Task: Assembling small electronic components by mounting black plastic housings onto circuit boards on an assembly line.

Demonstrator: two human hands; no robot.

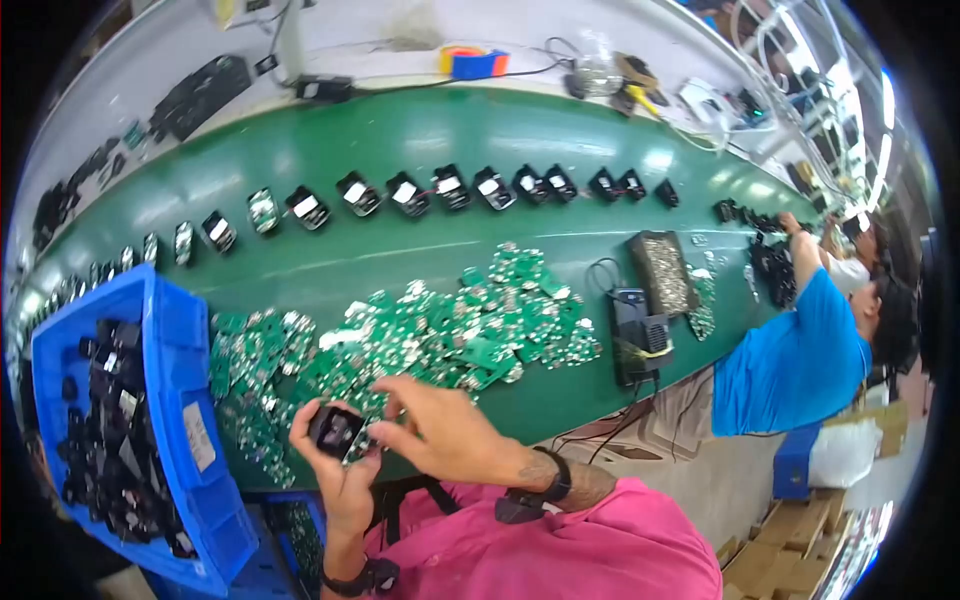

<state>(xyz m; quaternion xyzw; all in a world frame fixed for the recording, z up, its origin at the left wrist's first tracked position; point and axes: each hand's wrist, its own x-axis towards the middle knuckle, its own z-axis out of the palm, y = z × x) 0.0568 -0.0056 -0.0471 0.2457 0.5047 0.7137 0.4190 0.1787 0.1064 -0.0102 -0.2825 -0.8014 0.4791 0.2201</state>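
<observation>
My left hand [343,482] is closed around a small open black plastic housing [335,428], tilted so that its dark inside shows. A green and silver edge, perhaps a circuit board [359,441], shows at the housing's right side. Over that side bends my right hand [440,428], with its thumb at the edge and its index finger curled above. What its fingertips grip, if anything, is too small to make out. Just beyond both hands spreads a heap of green circuit boards [430,335] with silvery parts.
A blue bin [195,370] full of black housings [120,440] stands at the left. Housings and boards form a long row [407,194] across the green table [350,125]. On the right are a black device [628,335], a worn block [663,275] and a person in blue [800,360].
</observation>
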